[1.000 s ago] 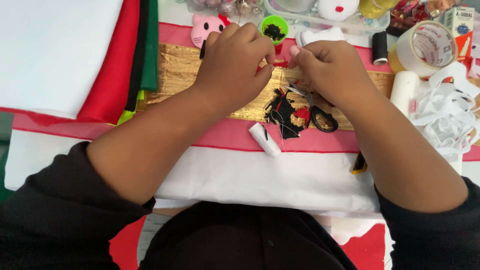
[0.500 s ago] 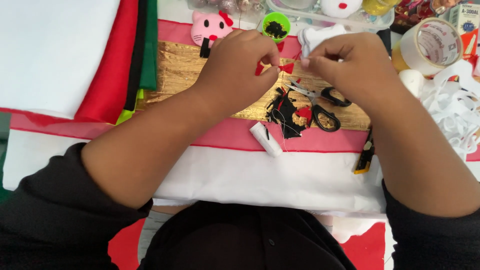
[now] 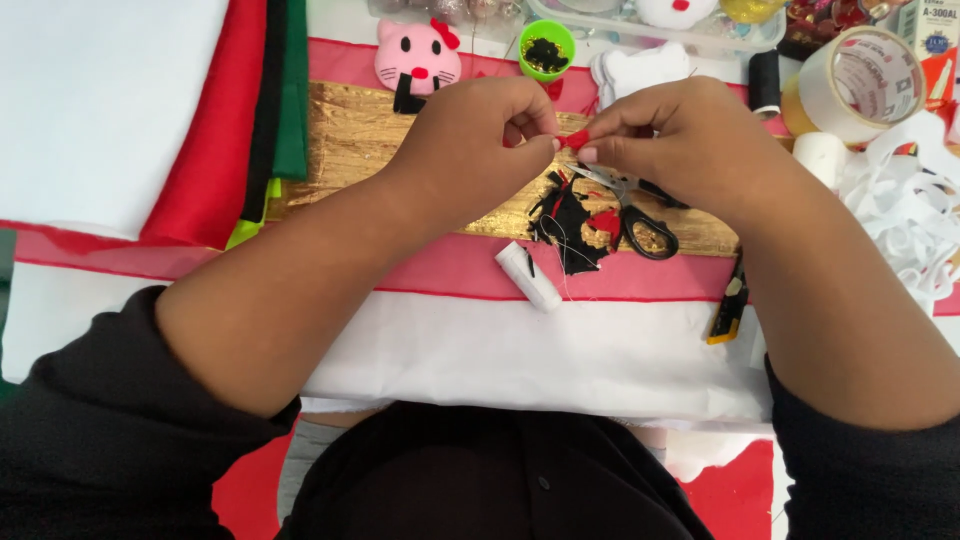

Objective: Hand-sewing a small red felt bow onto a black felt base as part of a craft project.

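- Between the two sets of fingers, in the head view, a small red piece of felt (image 3: pixel 577 139) is pinched from both sides, held up above the gold fabric strip (image 3: pixel 360 140).
- The left hand (image 3: pixel 480 135) has its fingers (image 3: pixel 535 135) curled tight, gripping the red piece at its left edge.
- The right hand (image 3: pixel 680 135) meets it from the other side; its fingers (image 3: pixel 598 150) close on the same red piece, thumb underneath.
- Just below the fingers lies a heap of black and red scraps (image 3: pixel 575 225), with black-handled scissors (image 3: pixel 645 225) touching it on the right.
- Below and slightly left of the fingers, a white thread spool (image 3: pixel 530 277) rests on the pink band.
- Beyond the left fingers sits a pink cat face (image 3: pixel 417 57) of felt, and a green cup (image 3: pixel 546 48) of dark bits stands just beside it.
- Far right of the fingers, a roll of clear tape (image 3: pixel 860 80) stands near loose white ribbon (image 3: pixel 910 215).
- Well left of the fingers, folded red, black and green felt sheets (image 3: pixel 250 110) lie on the desk.
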